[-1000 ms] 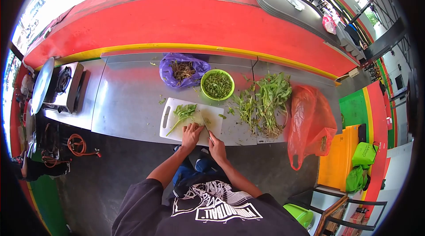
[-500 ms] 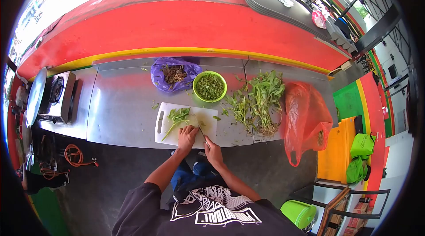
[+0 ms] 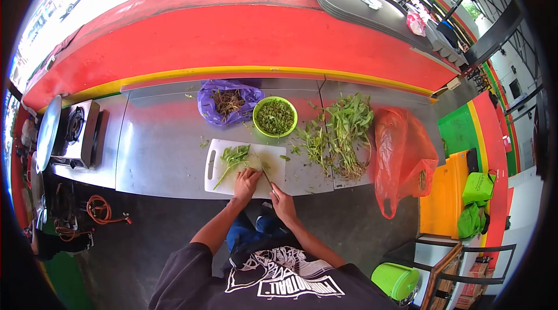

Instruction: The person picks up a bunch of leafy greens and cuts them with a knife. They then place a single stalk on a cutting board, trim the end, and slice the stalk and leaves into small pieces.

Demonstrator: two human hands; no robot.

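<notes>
A white cutting board [image 3: 274, 184] lies near the counter's front edge with leafy greens [image 3: 233, 155] on its left half. My left hand [image 3: 247, 182] is closed on the greens, its fingers bent over their right side. In my right hand [image 3: 283, 202] is a knife [image 3: 266, 177], its blade pointing away from me over the board, just right of my left fingers. Beyond the board stands a green bowl [image 3: 275, 117] of chopped greens, beside a purple bag [image 3: 230, 102] holding roots and stems.
A pile of uncut greens [image 3: 349, 135] lies to the right, beside a red plastic bag [image 3: 401, 156]. At the left is a gas stove [image 3: 77, 132]. Grey trays [image 3: 360, 4] are stacked on the red ledge [image 3: 203, 36] behind the counter.
The view has shifted slightly. Both hands stay at about the same place on the board, with the knife still beside my left fingers.
</notes>
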